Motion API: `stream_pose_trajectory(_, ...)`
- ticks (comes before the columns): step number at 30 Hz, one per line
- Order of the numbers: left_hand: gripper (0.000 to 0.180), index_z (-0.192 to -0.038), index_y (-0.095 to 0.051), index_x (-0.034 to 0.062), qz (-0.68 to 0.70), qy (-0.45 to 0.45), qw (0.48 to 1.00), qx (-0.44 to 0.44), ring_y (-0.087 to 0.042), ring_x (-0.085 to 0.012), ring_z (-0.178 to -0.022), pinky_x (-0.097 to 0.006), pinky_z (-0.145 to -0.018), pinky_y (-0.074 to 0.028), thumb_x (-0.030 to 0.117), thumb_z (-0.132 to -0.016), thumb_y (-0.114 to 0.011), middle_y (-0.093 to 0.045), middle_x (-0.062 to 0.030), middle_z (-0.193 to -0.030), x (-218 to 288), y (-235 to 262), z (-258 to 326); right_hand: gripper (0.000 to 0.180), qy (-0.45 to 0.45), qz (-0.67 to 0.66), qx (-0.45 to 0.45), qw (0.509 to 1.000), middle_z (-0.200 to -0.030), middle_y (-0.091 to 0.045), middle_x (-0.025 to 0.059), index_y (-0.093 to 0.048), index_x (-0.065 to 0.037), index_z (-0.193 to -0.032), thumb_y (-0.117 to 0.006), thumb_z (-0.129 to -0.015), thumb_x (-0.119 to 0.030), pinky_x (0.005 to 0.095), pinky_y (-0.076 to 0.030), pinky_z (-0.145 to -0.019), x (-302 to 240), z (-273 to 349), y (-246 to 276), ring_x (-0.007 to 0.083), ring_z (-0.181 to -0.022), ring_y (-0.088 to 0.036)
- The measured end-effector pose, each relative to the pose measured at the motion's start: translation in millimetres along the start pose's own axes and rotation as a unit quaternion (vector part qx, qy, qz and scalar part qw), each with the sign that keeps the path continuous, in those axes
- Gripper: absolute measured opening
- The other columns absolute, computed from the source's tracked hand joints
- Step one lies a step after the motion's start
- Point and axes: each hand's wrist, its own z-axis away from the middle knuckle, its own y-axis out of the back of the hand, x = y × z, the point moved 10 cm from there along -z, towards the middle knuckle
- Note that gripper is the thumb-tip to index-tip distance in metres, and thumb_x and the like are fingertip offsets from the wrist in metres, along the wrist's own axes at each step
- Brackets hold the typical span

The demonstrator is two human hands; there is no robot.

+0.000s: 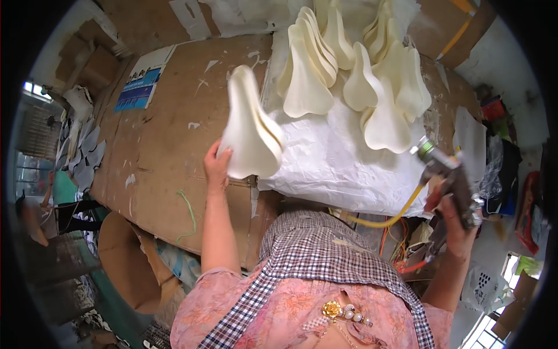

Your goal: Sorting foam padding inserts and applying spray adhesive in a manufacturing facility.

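While I watch from far away, I see a big brown cardboard table (168, 139) under everything. On its right part lies a white sheet (337, 163), and a pile of cream foam seat shapes (360, 70) rests on the sheet. One more cream seat shape (250, 125) is held up above the table edge, just left of the sheet. My left hand (216, 166) has its fingers closed around the wide end of it. My right hand (456, 218) is wrapped tight around a spray gun (450, 177), off past the sheet's right edge. A yellow hose (395, 212) hangs from the gun.
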Motion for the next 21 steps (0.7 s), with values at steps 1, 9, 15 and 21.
stream_pose_trajectory(1, 0.037, -0.111, -0.054, -0.004, -0.003, -0.007, 1.0, -0.016, -0.055, -0.0175, -0.096, -0.028, -0.085, -0.044, -0.001, -0.074, -0.058, -0.057, -0.0107, -0.108, -2, -8, -12, 0.047, -0.01, 0.009, -0.054, 0.998, -0.083, -0.055, 0.0046, -0.041, 0.002, -0.125, -0.058, -0.082, -0.008, 0.0228, -0.046, -0.06, 12, -4, -16, 0.0112, -0.067, -0.055)
stream_pose_trajectory(9, 0.037, -0.102, -0.053, 0.0041, -0.385, -0.312, 0.867, -0.048, -0.051, -0.0243, -0.103, -0.032, -0.086, -0.042, 0.004, -0.066, -0.063, -0.056, -0.0116, -0.105, -3, -211, -85, 0.05, -0.087, 0.009, -0.025, 0.996, -0.08, -0.057, 0.0056, -0.042, 0.004, -0.123, -0.06, -0.08, -0.013, 0.0235, -0.045, -0.065, 41, 0, -1, 0.0106, -0.069, -0.054)
stream_pose_trajectory(15, 0.049, -0.101, -0.052, 0.0063, -0.113, -0.183, 0.977, 0.015, -0.051, -0.0239, -0.094, -0.033, -0.078, -0.045, 0.012, -0.057, -0.072, -0.056, -0.0119, -0.104, -35, -193, -112, 0.053, -0.071, 0.014, -0.036, 0.997, -0.082, -0.057, 0.0067, -0.039, 0.004, -0.125, -0.06, -0.079, -0.01, 0.0254, -0.046, -0.066, 66, -25, 22, 0.0126, -0.071, -0.055)
stream_pose_trajectory(21, 0.051, -0.101, -0.052, 0.0028, -0.269, -0.154, 0.949, 0.065, -0.054, -0.0259, -0.095, -0.038, -0.079, -0.046, 0.014, -0.056, -0.074, -0.056, -0.0155, -0.097, -56, -173, -106, 0.045, -0.107, 0.073, -0.153, 0.98, -0.079, -0.058, 0.0068, -0.043, 0.004, -0.12, -0.059, -0.079, -0.007, 0.0255, -0.045, -0.065, 97, -68, 1, 0.0129, -0.07, -0.055)
